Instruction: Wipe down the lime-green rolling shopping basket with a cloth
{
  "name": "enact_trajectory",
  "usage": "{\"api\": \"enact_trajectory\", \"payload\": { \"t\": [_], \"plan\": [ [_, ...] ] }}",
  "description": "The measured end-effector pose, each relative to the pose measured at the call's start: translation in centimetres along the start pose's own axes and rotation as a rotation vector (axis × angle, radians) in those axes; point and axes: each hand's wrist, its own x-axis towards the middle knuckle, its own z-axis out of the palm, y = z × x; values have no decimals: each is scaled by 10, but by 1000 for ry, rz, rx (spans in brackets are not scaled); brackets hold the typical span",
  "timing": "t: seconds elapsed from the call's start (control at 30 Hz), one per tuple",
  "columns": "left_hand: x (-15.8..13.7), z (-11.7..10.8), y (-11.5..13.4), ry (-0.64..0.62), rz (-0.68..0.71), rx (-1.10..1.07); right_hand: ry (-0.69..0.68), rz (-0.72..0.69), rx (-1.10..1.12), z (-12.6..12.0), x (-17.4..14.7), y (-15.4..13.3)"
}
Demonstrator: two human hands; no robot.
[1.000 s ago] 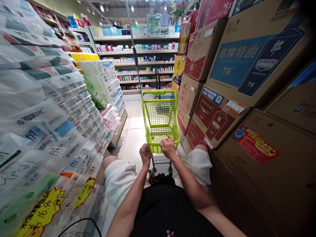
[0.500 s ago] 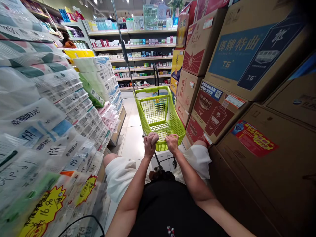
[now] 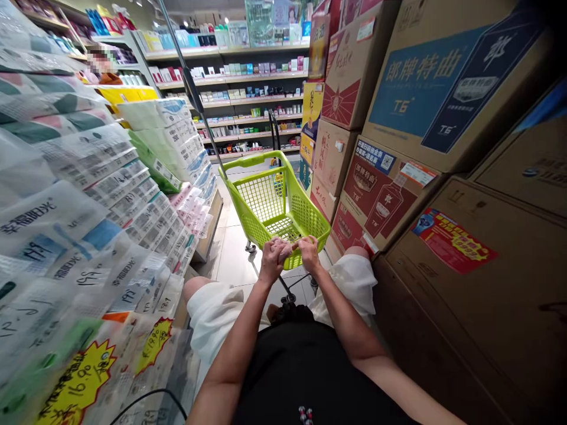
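A lime-green rolling shopping basket (image 3: 248, 209) stands before me, its long grey pull handle (image 3: 191, 88) slanting up to the left. Just above its near rim, my left hand (image 3: 271, 261) is closed on a crumpled pinkish cloth (image 3: 286, 250), whose exact kind is hard to make out. Close beside it, my right hand (image 3: 309, 255) has its fingers curled, pinching what appears to be the other end of the cloth. Both hands overlap the rim from my view; whether they touch it I cannot tell.
Plastic-wrapped tissue packs (image 3: 101, 236) are stacked along the left. Cardboard cartons (image 3: 385, 195) wall in the right side. Shelves of small boxes (image 3: 248, 77) cross the back. Another person (image 3: 104, 68) is at the far left. A pale tiled floor (image 3: 228, 248) runs between the stacks.
The basket has turned, its far end and handle swinging left. My hands have moved slightly to the right along the near rim, and the left hand has drawn closer to the right.
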Motion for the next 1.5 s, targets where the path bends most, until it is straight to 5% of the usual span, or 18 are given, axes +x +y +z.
{"api": "enact_trajectory", "payload": {
  "t": [0.1,0.23,0.37,0.5,0.6,1.1,1.23,1.5],
  "plan": [
    [13,-1,-9,111,-130,40,-23,-35,-8,3,-4,-3],
    [31,-8,-24,-45,-21,-9,-7,-39,-9,5,-4,2],
    [45,-18,-34,10,-118,13,13,-9,-21,2,2,10],
    [52,-25,-34,-254,109,-35,19,-15,-74,-6,5,9],
    [59,-29,-36,-197,57,12,22,-46,-137,-11,5,2],
    [95,-34,-50,-348,179,99,59,-62,-272,-2,12,-13],
    [99,-40,-58,-270,116,135,79,-69,-259,1,11,-13],
    [115,-50,-69,-334,129,111,94,-120,-327,9,9,-14]
  ]
}}
